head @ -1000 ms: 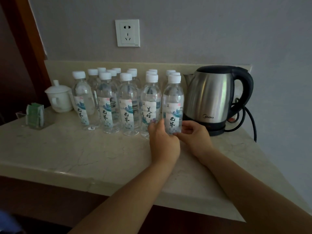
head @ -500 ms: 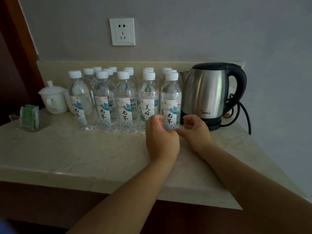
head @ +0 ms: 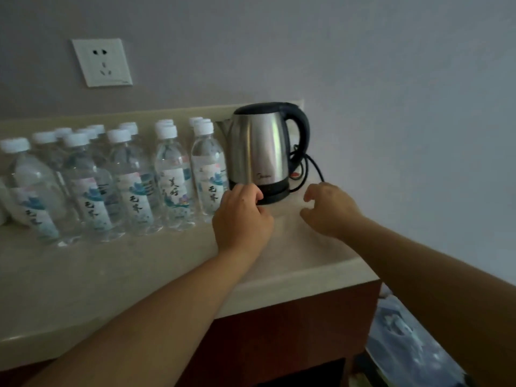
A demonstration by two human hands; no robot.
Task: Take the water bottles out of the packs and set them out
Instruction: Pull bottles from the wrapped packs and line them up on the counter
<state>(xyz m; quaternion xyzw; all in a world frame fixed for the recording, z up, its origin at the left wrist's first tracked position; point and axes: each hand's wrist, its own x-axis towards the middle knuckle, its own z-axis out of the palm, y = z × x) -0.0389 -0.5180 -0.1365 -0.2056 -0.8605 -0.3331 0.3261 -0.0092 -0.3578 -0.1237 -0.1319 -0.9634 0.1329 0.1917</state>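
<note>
2 bare forearms, bare wrists, bare left hand, bare right hand, bare fingers

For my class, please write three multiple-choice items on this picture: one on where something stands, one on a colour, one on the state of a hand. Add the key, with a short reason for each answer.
1. Where does the stainless-steel electric kettle with the black handle stand?
A. Left of the clear plastic water bottles
B. Right of them
C. On the floor

2. What colour are the bottles' screw caps?
A. Blue
B. Red
C. White

3. What is the person's right hand doing?
A. Gripping a bottle
B. Holding nothing, fingers loosely curled
C. Lifting the kettle

Key:
1 B, the kettle stands at the right end of the row on the beige stone countertop.
2 C, every visible cap is white.
3 B, nothing lies between its fingers.
</note>
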